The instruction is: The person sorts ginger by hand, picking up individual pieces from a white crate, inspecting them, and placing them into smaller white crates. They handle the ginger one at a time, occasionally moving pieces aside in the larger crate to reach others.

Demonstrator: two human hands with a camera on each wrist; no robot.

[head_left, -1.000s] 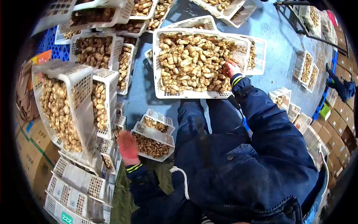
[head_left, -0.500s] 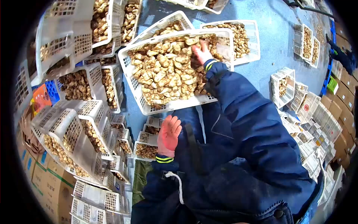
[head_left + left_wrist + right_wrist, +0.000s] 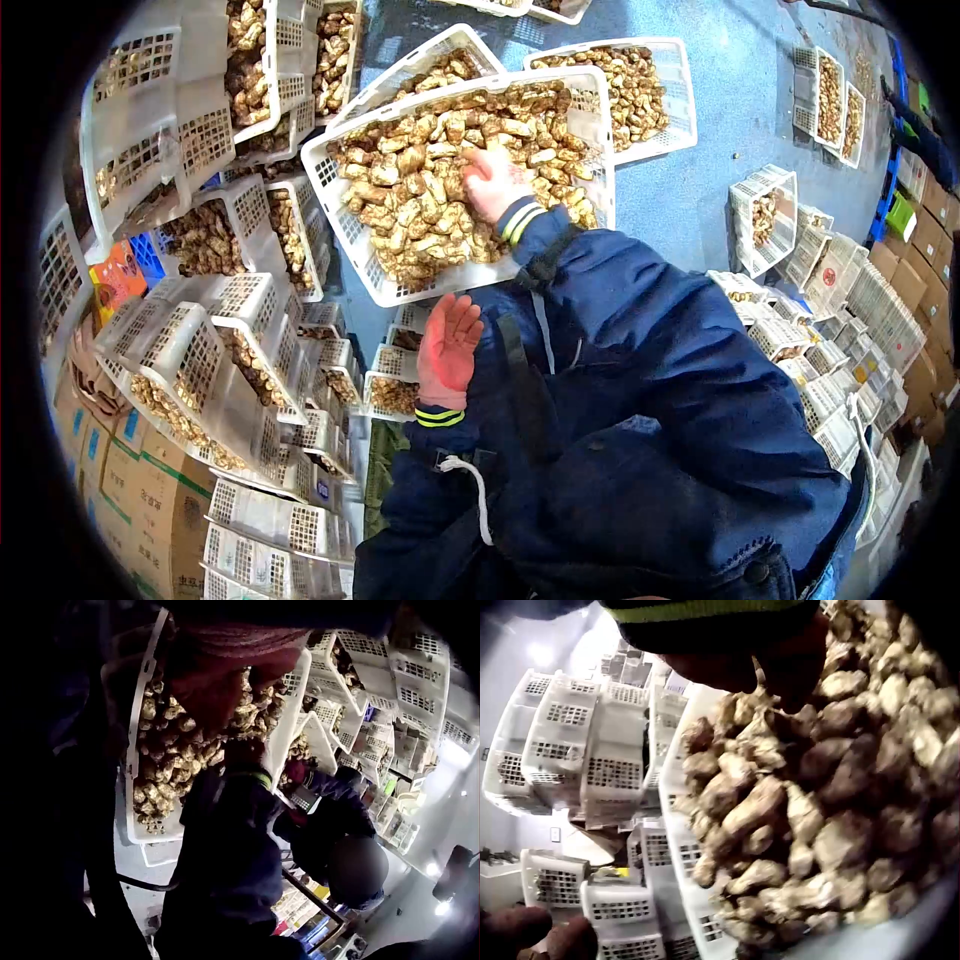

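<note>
A white plastic crate [image 3: 335,230] in front of the person is heaped with knobbly, pale brown, mushroom-like pieces [image 3: 410,215]. The right hand [image 3: 490,187] reaches into the heap, its fingertips among the pieces. In the right wrist view, that hand [image 3: 757,667] is dark against the pile, and I cannot tell whether it grips a piece. Just off the crate's near edge, the left hand [image 3: 450,350] is held palm up, fingers relaxed and holding nothing.
Stacked crates [image 3: 215,320] with similar pieces crowd the left side, above cardboard boxes [image 3: 150,500]. Another filled crate [image 3: 680,100] adjoins on the right. More crates [image 3: 765,220] stand farther right. Another person [image 3: 330,825] with a keypad device [image 3: 305,799] shows in the left wrist view.
The right hand has moved from the heap's right side towards its middle. The left hand has come from over the small crates to the main crate's near edge. The head view has shifted.
</note>
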